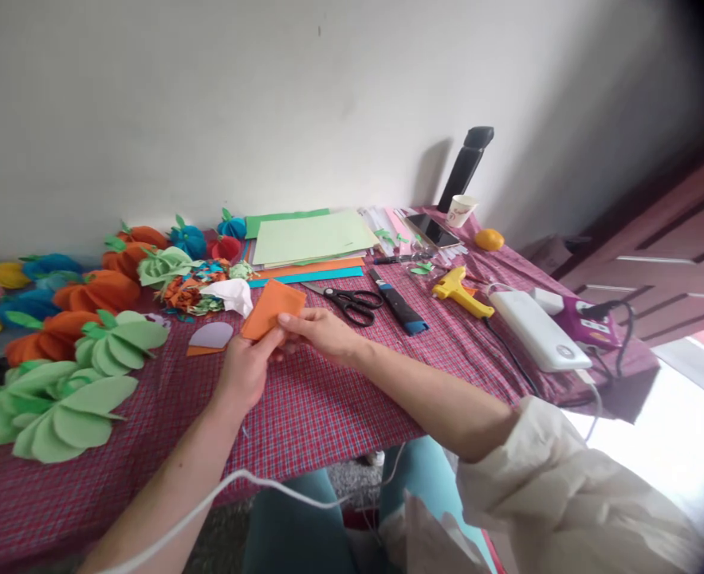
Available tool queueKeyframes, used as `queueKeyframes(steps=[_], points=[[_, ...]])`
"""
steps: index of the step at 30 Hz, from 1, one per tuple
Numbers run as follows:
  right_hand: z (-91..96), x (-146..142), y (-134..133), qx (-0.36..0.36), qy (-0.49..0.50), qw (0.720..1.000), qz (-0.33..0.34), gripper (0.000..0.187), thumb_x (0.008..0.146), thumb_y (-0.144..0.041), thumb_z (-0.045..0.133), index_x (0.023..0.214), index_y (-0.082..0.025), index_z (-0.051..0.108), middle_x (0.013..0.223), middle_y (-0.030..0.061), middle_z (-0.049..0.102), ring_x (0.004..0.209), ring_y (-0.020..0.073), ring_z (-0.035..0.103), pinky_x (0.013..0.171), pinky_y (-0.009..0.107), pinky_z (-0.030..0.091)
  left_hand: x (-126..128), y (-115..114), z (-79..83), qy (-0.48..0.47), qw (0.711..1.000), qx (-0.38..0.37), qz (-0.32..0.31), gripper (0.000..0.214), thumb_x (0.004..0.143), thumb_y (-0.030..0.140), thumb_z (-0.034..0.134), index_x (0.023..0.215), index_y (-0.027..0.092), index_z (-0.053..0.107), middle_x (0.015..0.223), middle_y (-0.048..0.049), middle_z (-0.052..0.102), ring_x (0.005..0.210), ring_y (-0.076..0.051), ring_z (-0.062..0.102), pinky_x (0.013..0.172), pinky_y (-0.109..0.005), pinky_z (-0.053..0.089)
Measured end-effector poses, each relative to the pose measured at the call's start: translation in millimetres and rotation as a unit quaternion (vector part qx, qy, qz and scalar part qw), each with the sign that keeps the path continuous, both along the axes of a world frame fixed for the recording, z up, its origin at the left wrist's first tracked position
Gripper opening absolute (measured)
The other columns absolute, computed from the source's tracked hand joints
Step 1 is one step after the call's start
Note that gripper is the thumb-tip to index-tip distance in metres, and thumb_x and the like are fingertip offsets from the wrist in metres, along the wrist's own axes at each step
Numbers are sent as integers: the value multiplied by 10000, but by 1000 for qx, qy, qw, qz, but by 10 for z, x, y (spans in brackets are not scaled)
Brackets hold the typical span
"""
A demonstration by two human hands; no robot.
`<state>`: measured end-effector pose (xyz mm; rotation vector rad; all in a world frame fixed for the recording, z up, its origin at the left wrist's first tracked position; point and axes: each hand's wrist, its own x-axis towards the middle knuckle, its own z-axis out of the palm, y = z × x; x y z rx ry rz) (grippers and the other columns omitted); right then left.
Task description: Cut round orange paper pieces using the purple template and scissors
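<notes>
While pinching the orange paper piece [273,309] with both hands, holding it up just above the red checked tablecloth [328,399], near the black scissors [352,303]. Left hand [245,371] shut on the bottom corner closest to the body, thumb and fingers pressed tight on the paper. Right hand [319,331] shut on the lower right edge, fingertips squeezed on it too. Looks like the folding or pressing step, going by the flat, doubled-up look of the piece, though hard to be sure. Next move calls for a soft, even squeeze with edges lined up, so as not to rip or crumple such thin paper. Also calls for a steady hold from both sides at once. Bright orange, about square, tipped up and away toward the wall, with the bottom corner hidden behind the left hand. Smooth on top, no cuts or marks to see. Cannot tell how many layers thick. Just to the left of it, flat on the cloth, a pale half-round paper cutout [211,335]. Just behind it, a crumpled white paper [232,295]. Well off to the left, big green paper flowers [58,406]. Off to the right, past the scissors, a yellow glue gun [458,291].
</notes>
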<state>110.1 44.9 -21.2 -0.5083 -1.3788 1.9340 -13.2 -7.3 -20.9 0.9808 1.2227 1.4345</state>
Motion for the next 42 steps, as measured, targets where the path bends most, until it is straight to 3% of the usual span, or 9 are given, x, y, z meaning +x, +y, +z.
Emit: queueKeyframes(steps=[5,12,17,23,31,33,36,38,42], points=[[-10,-1,23,-5,26,998,49,362,757,-448,601,598,-130,530,490,-34,520,447,80,482,503,234,390,10,-10,1,10,1000,1,-19,311,647,331,703,881,137,640,668,-22,664,493,-102,567,437,-204,373],[25,14,54,-14,40,999,11,347,780,-472,556,688,-138,541,497,-41,502,460,102,492,493,250,425,-14,2,-30,-2,999,-24,-27,286,658,330,690,871,145,648,658,-22,666,477,-90,565,429,-189,360],[1,22,66,-17,45,998,38,344,797,-453,542,709,-123,579,595,9,598,495,108,525,540,260,438,-16,2,-38,7,1000,-19,-11,326,658,352,683,918,159,642,682,-17,668,470,-92,573,406,-184,346],[-3,48,147,-24,64,996,-56,240,729,-359,646,758,-121,649,661,-3,627,630,96,558,674,233,454,-14,9,-56,34,998,-45,-10,364,641,382,687,880,111,640,624,-49,666,427,-107,571,376,-187,345],[117,146,199,-3,-35,999,-41,238,598,-315,740,687,-107,666,655,10,648,637,97,564,689,249,455,-44,5,-54,43,996,-69,-20,406,634,386,695,920,107,625,643,-60,676,437,-125,585,367,-187,339],[113,149,219,4,-36,997,-71,233,614,-316,724,716,-114,670,683,13,656,641,100,566,695,258,455,-62,13,-46,27,997,-71,1,384,642,393,690,887,105,622,643,-58,672,435,-109,575,371,-177,328],[89,125,222,48,-15,982,-181,210,695,-319,657,813,-146,672,781,18,674,694,117,580,728,277,455,-86,18,2,-35,994,-106,7,401,701,454,624,902,107,612,710,-84,681,507,-113,605,401,-172,351],[62,95,188,108,-28,962,-250,193,755,-309,597,867,-168,668,858,29,684,764,143,595,767,299,456,-86,12,50,-105,984,-136,-41,472,743,528,537,967,118,601,818,-118,685,649,-152,647,478,-198,425],[-15,12,36,289,-129,919,-234,233,822,-219,491,983,-223,658,1014,40,669,974,190,575,896,364,420,-69,8,113,-245,956,-107,-122,543,757,627,425,1005,171,583,930,-98,661,851,-185,628,697,-295,497]])
